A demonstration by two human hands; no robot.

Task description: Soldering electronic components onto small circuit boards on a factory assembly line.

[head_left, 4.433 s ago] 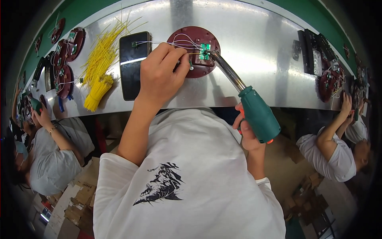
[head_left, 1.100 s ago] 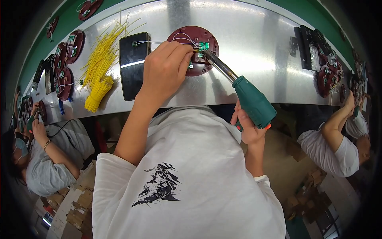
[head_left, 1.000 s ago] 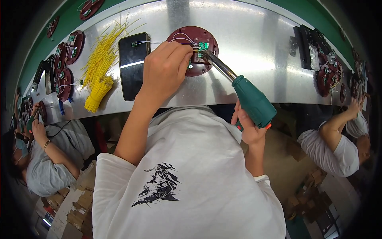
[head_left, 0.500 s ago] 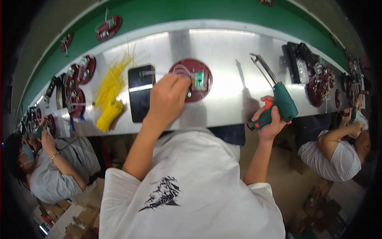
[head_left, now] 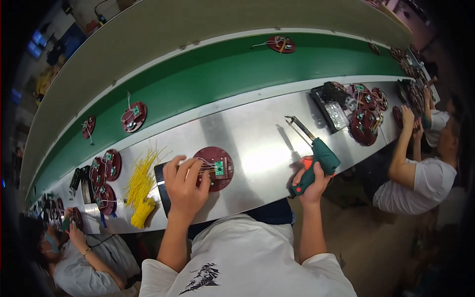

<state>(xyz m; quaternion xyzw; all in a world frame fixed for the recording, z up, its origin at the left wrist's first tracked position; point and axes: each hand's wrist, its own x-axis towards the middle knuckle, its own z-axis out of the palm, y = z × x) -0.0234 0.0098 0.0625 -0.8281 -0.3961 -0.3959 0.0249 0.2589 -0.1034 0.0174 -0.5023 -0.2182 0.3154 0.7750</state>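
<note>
A dark red round disc (head_left: 213,169) with a small green circuit board (head_left: 218,168) is touched by the left hand (head_left: 186,184) on the metal worktable (head_left: 257,133). A green soldering gun (head_left: 316,159) is gripped by the right hand (head_left: 309,181), well apart from the disc. A bundle of yellow wires (head_left: 141,185) is seen beside a black tray (head_left: 162,194).

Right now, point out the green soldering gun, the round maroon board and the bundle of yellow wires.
green soldering gun (head_left: 324,156), head view, on its green body.
round maroon board (head_left: 223,166), head view, on the disc's right part.
bundle of yellow wires (head_left: 141,180), head view, mid-bundle.
</note>
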